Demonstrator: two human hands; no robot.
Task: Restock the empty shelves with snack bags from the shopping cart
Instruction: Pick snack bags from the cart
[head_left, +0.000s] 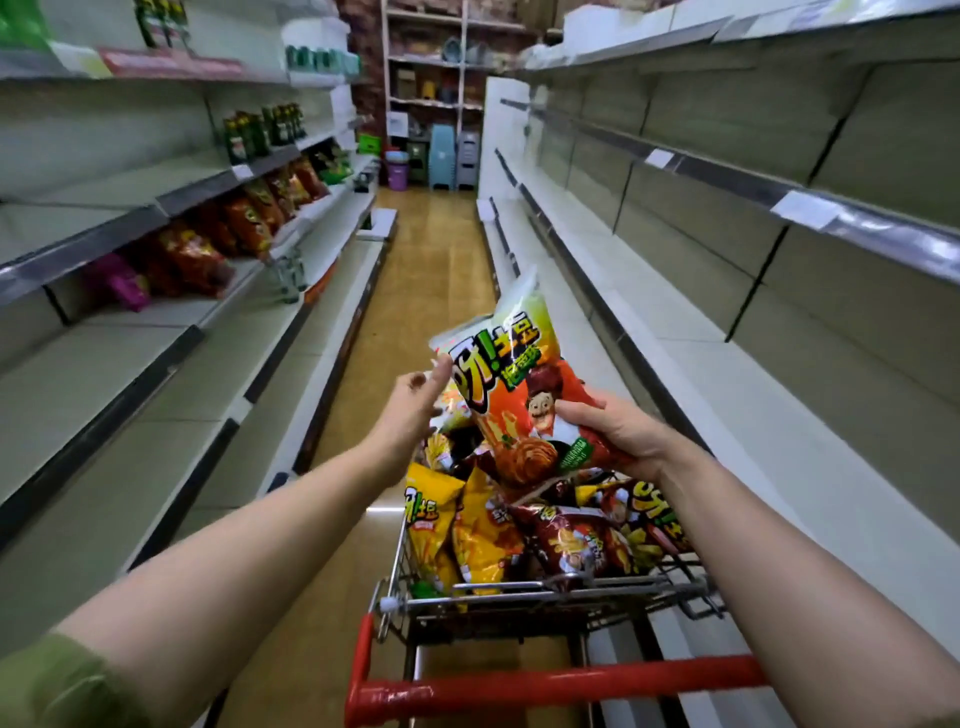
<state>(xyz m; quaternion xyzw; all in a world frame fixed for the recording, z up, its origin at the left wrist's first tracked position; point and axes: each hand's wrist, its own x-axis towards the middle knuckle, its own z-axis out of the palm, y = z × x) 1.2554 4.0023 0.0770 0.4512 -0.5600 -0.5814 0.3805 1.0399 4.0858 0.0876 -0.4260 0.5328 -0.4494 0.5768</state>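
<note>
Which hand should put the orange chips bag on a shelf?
Probably the right hand: it grips the orange bag, beside the bare right shelves. The left hand is open, holding nothing.

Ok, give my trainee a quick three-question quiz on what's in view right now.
1. True or false: the right hand grips the orange bag.
2. On which side are no snack bags shelved? A) left B) right C) neither
3. Fill in: the handle of the cart is ___.
Key: 1 true. 2 B: the right shelves are bare, while the shelved bags sit on the left. 3 red.
</note>
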